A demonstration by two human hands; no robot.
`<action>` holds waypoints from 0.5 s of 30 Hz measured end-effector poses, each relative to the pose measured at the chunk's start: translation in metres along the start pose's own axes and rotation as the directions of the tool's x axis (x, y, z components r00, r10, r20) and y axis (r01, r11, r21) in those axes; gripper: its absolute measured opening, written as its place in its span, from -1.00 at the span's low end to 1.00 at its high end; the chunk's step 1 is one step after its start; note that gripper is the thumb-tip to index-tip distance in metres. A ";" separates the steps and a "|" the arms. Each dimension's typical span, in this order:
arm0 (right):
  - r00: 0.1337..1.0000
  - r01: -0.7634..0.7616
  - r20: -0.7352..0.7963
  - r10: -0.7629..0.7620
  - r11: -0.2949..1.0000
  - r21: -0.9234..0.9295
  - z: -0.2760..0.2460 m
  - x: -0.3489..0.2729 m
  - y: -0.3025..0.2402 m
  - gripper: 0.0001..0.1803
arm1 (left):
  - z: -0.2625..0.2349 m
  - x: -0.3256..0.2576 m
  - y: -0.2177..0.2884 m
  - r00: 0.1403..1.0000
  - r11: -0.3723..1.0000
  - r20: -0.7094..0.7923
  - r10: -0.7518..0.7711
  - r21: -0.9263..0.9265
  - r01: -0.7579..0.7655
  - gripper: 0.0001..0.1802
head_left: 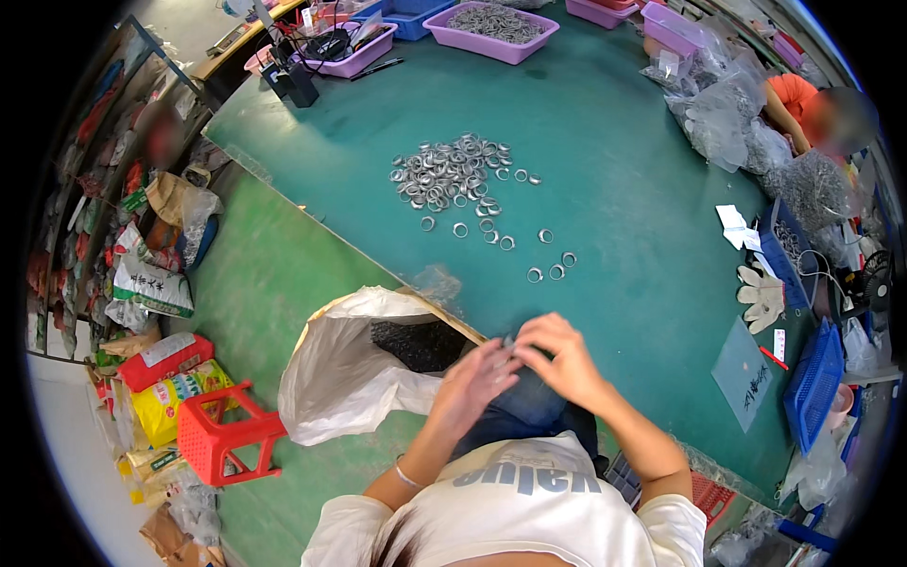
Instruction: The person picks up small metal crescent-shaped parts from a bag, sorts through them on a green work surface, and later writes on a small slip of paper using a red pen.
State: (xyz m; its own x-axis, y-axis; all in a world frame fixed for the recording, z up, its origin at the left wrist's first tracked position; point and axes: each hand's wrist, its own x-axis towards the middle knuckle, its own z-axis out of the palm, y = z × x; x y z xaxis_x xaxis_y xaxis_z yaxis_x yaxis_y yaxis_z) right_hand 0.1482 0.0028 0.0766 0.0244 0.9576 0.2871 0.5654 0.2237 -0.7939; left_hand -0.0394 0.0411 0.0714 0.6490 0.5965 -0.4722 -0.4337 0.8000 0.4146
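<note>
At the near edge of the green table, my left hand (477, 381) and my right hand (559, 357) meet with bent fingers. Pinched between their fingertips is a small grey metal ring (508, 342), mostly covered by the fingers. Beyond them lies a loose heap of similar metal rings (449, 175), with several strays (545, 236) scattered on its near side. A large white sack (326, 378) gapes at the table edge, left of my left hand. Inside it shows a dark, shiny bundle (416, 346).
The green table (642, 227) spreads ahead. Purple trays (491, 33) stand along its far side. Clear bags (718, 123), a work glove (761, 298) and a blue basket (814, 387) line the right. A red stool (227, 430) stands at left. Another person (794, 99) is at far right.
</note>
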 end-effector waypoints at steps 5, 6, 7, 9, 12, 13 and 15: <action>0.965 -0.055 -0.262 0.031 0.995 -0.087 -0.012 0.022 0.014 -0.91 | -0.023 0.023 -0.030 0.982 0.990 0.173 -0.073 -0.103 0.092 -0.62; 0.937 -0.114 -0.349 0.011 0.954 -0.276 -0.019 0.033 0.025 -0.86 | -0.020 0.021 -0.029 0.982 0.992 0.168 -0.085 -0.078 0.100 -0.62; 0.917 -0.187 -0.398 0.019 0.902 -0.389 -0.021 0.039 0.039 -0.82 | -0.017 0.020 -0.029 0.981 0.992 0.173 -0.089 -0.075 0.103 -0.62; 0.944 -0.214 -0.329 0.034 0.820 -0.531 -0.020 0.046 0.060 -0.80 | -0.012 0.019 -0.028 0.984 0.991 0.128 -0.125 -0.034 0.130 -0.61; 0.953 -0.204 -0.301 0.025 0.789 -0.580 -0.019 0.047 0.067 -0.82 | -0.009 0.015 -0.027 0.988 0.993 0.098 -0.118 -0.010 0.119 -0.61; 0.950 -0.209 -0.313 0.013 0.770 -0.603 -0.019 0.047 0.064 -0.83 | -0.009 0.014 -0.027 0.989 0.993 0.092 -0.115 -0.012 0.117 -0.61; 0.954 -0.188 -0.295 0.051 0.868 -0.459 -0.016 0.038 0.044 -0.86 | -0.005 0.013 -0.025 0.994 0.995 0.039 -0.100 0.005 0.100 -0.62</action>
State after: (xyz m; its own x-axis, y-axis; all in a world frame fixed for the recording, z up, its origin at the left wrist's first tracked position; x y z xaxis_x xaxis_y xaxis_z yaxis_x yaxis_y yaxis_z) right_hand 0.1873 0.0466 0.0613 0.2951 0.8714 0.3920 0.8649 -0.0692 -0.4971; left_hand -0.0228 0.0291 0.0508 0.7129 0.5103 -0.4810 -0.3634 0.8554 0.3691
